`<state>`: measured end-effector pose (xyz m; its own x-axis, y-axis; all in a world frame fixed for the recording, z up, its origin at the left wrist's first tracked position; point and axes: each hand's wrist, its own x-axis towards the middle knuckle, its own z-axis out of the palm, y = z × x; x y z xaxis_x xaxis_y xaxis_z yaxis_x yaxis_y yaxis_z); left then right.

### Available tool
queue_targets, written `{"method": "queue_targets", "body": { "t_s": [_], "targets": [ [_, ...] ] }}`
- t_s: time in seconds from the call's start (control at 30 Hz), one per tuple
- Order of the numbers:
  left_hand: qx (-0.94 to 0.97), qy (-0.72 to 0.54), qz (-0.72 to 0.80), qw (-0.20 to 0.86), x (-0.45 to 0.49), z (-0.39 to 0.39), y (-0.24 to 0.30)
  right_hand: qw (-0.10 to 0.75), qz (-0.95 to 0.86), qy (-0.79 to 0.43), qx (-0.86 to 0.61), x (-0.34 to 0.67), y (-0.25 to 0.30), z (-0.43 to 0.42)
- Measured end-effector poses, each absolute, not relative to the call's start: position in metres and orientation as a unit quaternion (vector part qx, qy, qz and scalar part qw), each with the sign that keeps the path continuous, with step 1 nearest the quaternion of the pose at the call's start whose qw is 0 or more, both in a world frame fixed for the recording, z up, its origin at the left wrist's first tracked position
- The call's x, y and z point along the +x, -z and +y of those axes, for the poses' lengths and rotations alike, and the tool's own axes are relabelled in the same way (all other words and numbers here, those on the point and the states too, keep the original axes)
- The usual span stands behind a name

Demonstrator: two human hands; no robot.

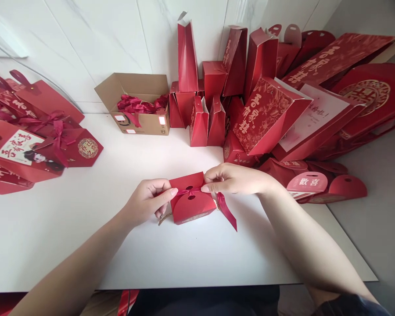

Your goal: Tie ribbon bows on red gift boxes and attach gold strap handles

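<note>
A small red gift box (191, 205) stands on the white table (151, 259) right in front of me. A dark red ribbon (226, 211) runs across the box's top and hangs down its right side. My left hand (148, 201) is closed, pinching the ribbon at the box's left. My right hand (233, 179) is closed too, pinching the ribbon at the box's upper right. Both hands pull the ribbon taut over the box's handle slot.
An open cardboard carton (136, 103) of red ribbons sits at the back. Several red paper bags and boxes (263, 114) are piled at the back right. Finished ribbon-tied red boxes (36, 140) lie at the left. Flat red cut-outs (319, 184) lie right of my right wrist.
</note>
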<state>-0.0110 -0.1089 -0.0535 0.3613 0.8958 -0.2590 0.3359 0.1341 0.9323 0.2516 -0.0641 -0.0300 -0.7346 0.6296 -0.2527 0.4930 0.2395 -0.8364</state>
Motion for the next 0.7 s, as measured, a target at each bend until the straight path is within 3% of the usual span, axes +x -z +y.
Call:
{"method": "queue_targets", "body": {
  "t_s": [0.47, 0.7],
  "targets": [
    [0.649, -0.190, 0.478, 0.561, -0.020, -0.107, 0.050, 0.032, -0.805, -0.493, -0.329, 0.255, 0.016, -0.071],
    [0.590, -0.192, 0.510, 0.596, -0.019, -0.107, 0.047, 0.067, -0.804, -0.477, -0.349, 0.252, 0.016, -0.074]
  ]
}}
